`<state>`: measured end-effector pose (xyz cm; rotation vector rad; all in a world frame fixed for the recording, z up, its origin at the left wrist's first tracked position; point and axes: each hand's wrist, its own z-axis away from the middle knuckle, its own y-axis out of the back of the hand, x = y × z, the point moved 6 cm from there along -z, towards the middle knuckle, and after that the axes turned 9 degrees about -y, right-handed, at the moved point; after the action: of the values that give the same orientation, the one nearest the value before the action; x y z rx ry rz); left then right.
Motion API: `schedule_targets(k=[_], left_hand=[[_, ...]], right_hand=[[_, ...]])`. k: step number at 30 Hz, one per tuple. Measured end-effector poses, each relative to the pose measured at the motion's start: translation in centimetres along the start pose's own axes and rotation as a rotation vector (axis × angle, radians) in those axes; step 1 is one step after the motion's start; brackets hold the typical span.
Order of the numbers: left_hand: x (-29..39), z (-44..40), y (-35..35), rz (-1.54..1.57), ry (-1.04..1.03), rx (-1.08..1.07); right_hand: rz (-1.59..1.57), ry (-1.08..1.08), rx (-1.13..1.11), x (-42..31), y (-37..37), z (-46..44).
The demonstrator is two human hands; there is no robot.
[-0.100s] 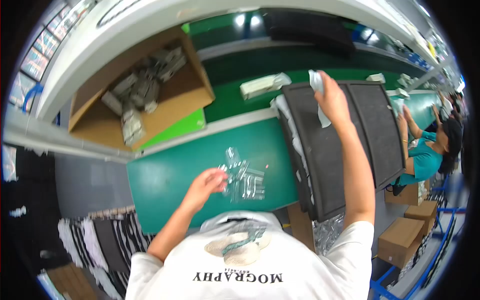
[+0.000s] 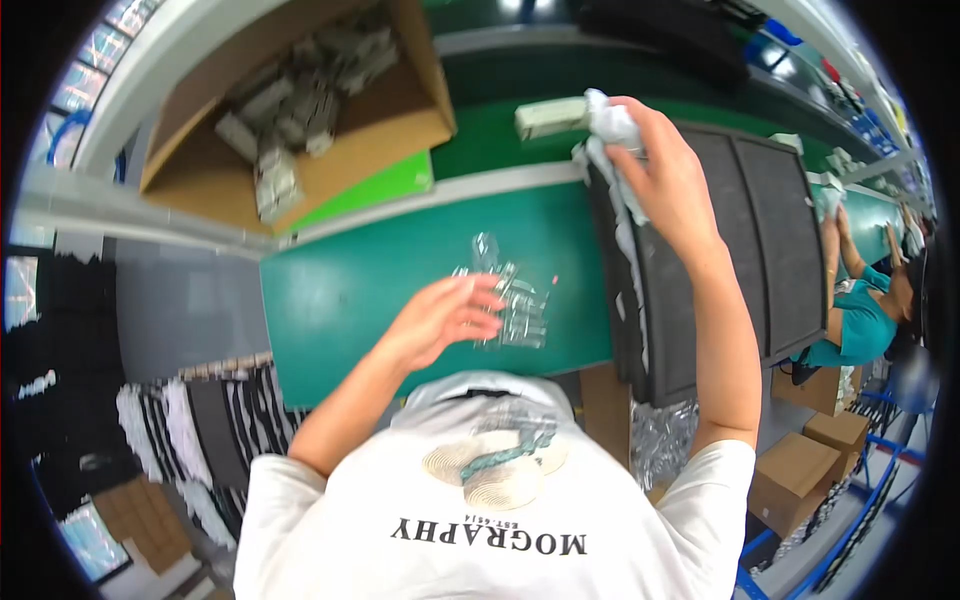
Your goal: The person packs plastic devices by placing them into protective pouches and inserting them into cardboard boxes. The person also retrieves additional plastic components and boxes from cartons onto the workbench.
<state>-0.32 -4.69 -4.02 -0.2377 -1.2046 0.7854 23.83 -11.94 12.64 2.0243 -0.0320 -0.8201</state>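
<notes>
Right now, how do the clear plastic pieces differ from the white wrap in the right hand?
The clear plastic pieces are see-through, while the white wrap looks cloudy. The pieces lie on the green tabletop by the left hand; the wrap is between thumb and fingers of the right hand. Each is close to one hand.

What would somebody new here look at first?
Probably the big open cardboard box at upper left, with pale packages inside. Next, the right hand at upper right, with white crumpled material at its fingers. Then the left hand, near clear plastic pieces on the green table.
</notes>
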Motion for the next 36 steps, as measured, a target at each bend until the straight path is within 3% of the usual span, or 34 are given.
schedule_targets(k=[4, 5, 10, 13, 17, 19, 23, 24, 26, 30, 32, 36], left_hand=[[2.8, 1.8, -2.5, 0.455, 0.083, 0.001], [2.6, 2.1, -2.7, 0.628, 0.12, 0.008], [-3.0, 3.8, 5.3, 0.671, 0.182, 0.167], [-3.6, 5.5, 8.1, 0.615, 0.03, 0.493], [-3.7, 7.0, 14.9, 0.669, -0.144, 0.501], [-2.8, 8.1, 15.3, 0.647, -0.143, 0.461], [-1.3, 9.9, 15.0, 0.496, -0.135, 0.402], [-1.3, 10.1, 14.8, 0.407, -0.122, 0.426], [-1.1, 11.0, 14.5, 0.328, -0.12, 0.491], [0.4, 11.8, 14.1, 0.182, -0.158, 0.438], [1.4, 11.6, 14.1, 0.107, -0.201, 0.397], [1.4, 10.1, 13.9, 0.15, -0.307, 0.419]], right_hand=[[-0.188, 0.431, -0.155, -10.3, -6.5, 6.5], [-0.245, 0.464, -0.152, -11.6, -8.1, 8.3], [-0.33, 0.527, -0.191, -14.3, -13.7, 16.3], [-0.443, 0.395, -0.19, -14.6, -15.4, 19.0], [-0.407, 0.324, -0.38, -12.3, -16.7, 19.5], [-0.38, -0.101, -0.303, -7.9, -18.5, 15.8], [0.188, -0.26, -0.14, 2.6, -26.1, 10.0], [0.172, -0.237, -0.149, 2.7, -27.5, 9.0], [0.416, -0.423, -0.327, 4.1, -31.1, 8.4], [0.34, -0.385, -0.454, 2.9, -32.3, 7.2], [0.159, -0.361, -0.234, -1.0, -27.4, 5.9], [-0.449, -0.335, -0.059, -11.0, -19.9, 8.2]])
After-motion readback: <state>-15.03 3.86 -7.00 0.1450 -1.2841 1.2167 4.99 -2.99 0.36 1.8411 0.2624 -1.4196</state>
